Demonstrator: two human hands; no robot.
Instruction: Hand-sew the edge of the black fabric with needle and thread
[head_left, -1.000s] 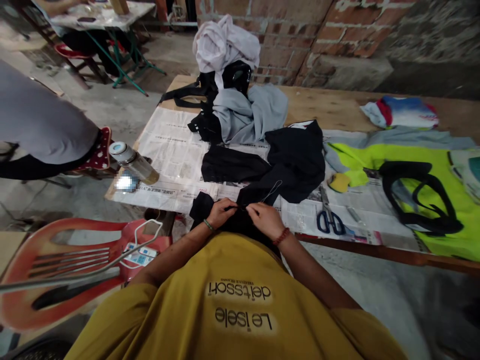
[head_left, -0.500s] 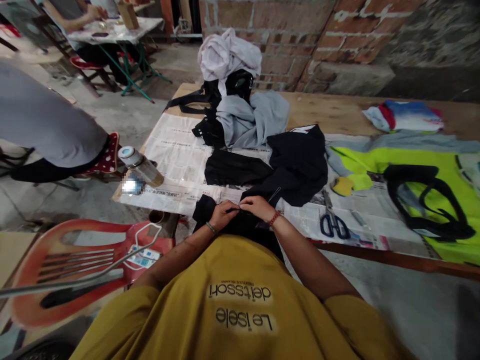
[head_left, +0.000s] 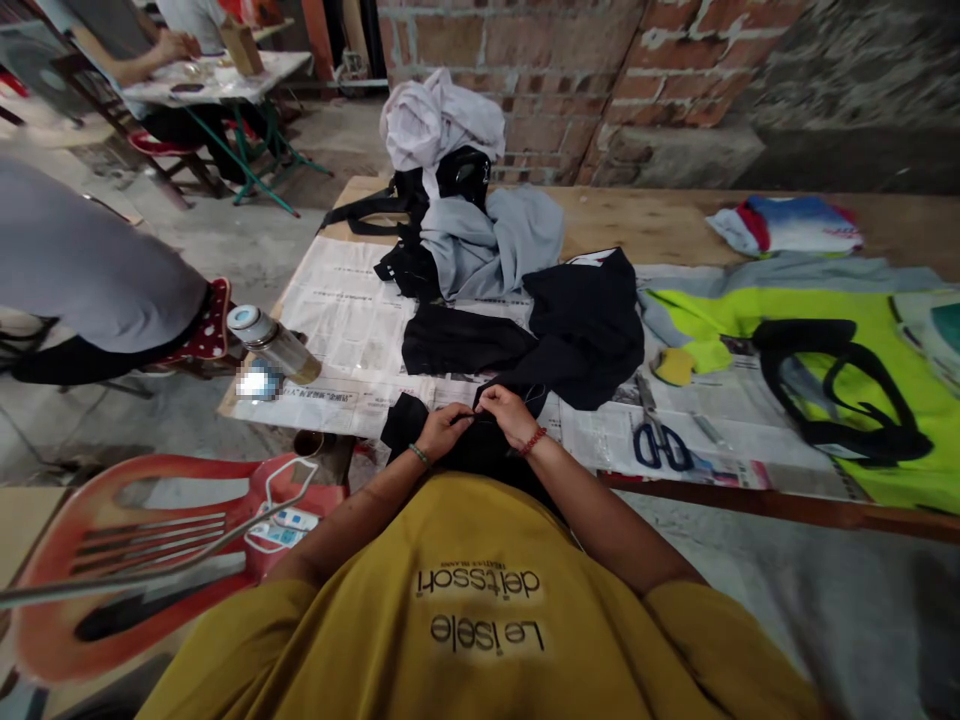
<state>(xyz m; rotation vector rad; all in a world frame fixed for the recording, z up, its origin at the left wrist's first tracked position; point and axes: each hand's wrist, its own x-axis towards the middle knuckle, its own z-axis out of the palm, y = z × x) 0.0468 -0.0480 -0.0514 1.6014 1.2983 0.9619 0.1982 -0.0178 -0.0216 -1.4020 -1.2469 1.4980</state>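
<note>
My left hand [head_left: 444,432] is closed in a pinch on the edge of a black cloth garment [head_left: 405,420], gathered close to my body at the table's front edge. Right beside it, my right hand [head_left: 508,415] is also pinched shut, its fingertips almost touching those of the left. What sits between the right fingertips is too small to make out. A thin pale thread-like loop [head_left: 537,392] shows by the right hand. Dark cloth [head_left: 589,325] lies just beyond both hands, with a black piece [head_left: 465,340] to its left.
Scissors [head_left: 661,446] and a yellow sponge-like piece [head_left: 673,366] lie to the right on newspaper. Farther right is a neon garment [head_left: 810,310] under a black strap [head_left: 765,350]. A bottle [head_left: 274,343] stands at the left corner, near a red chair [head_left: 150,470]. Another person [head_left: 97,260] sits at left.
My right hand has turned and risen slightly, its fingertips lifting off the cloth's edge. The loop beside it has changed shape. The left hand stays on the black cloth; the whole view has shifted slightly.
</note>
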